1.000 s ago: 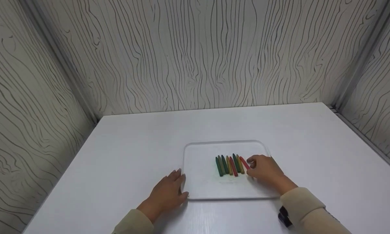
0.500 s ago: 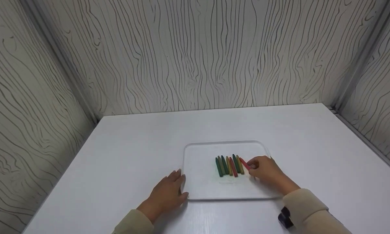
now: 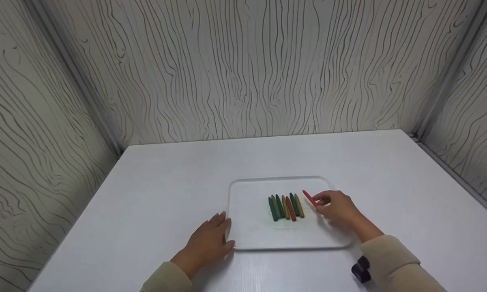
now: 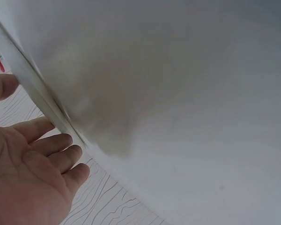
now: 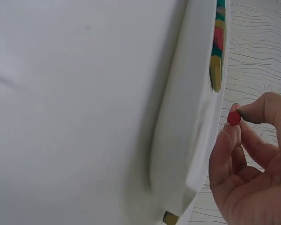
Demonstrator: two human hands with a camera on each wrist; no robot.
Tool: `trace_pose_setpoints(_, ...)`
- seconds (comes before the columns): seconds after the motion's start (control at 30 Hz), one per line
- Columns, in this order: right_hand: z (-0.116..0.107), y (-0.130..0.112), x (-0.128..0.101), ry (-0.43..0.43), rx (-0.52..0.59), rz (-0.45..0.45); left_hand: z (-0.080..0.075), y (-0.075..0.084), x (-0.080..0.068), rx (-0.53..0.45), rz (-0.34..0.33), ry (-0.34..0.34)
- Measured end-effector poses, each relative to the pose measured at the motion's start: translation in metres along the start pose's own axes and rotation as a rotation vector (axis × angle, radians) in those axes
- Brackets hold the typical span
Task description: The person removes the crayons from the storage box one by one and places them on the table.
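A clear tray (image 3: pixel 251 235) lies on the white table (image 3: pixel 154 190). On it, several crayons (image 3: pixel 286 207) in green, yellow and red lie side by side in a row. My right hand (image 3: pixel 335 207) pinches a red crayon (image 3: pixel 309 198) between thumb and fingers, lifted just right of the row. In the right wrist view the red crayon's end (image 5: pixel 233 117) shows between my fingertips (image 5: pixel 230 132), beside the tray rim (image 5: pixel 182 154). My left hand (image 3: pixel 211 240) rests flat on the table against the tray's left front edge; the left wrist view shows its fingers (image 4: pixel 54 145) straight beside the rim (image 4: pixel 37 96).
Wood-grain panels (image 3: pixel 243 69) wall in the table at the back and both sides. A small black object (image 3: pixel 361 271) lies near my right sleeve at the table's front. Bare tabletop stretches behind and to either side of the tray.
My right hand has lifted the red crayon away from the right end of the row and moved it slightly right and back. The left hand has stayed put.
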State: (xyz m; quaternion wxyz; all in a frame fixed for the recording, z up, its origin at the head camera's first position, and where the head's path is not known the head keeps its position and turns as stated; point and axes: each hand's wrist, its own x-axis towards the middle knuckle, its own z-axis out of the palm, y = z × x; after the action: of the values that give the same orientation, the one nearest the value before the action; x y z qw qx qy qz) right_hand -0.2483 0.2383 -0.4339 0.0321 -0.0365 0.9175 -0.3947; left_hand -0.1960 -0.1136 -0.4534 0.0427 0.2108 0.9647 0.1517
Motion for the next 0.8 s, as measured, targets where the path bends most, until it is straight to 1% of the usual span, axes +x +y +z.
trace_pose_setpoints(0.23,-0.015,0.002,-0.001,0.026,-0.027,-0.021,0.001,-0.001,0.001,0.003,0.001,0.001)
trace_pose_setpoints(0.33,-0.021,0.004,-0.002,0.041,-0.02,-0.03,0.0,0.0,0.001,0.002,0.004,0.001)
trace_pose_setpoints(0.43,-0.027,0.006,-0.003,0.041,0.007,-0.017,0.0,0.0,0.0,-0.004,0.003,-0.004)
trace_pose_setpoints(0.57,-0.036,0.008,-0.007,0.041,0.016,-0.001,-0.001,0.002,-0.001,-0.025,-0.009,-0.016)
trace_pose_setpoints(0.8,-0.047,0.016,-0.01,0.069,-0.037,-0.006,-0.005,0.004,-0.002,-0.024,-0.009,-0.022)
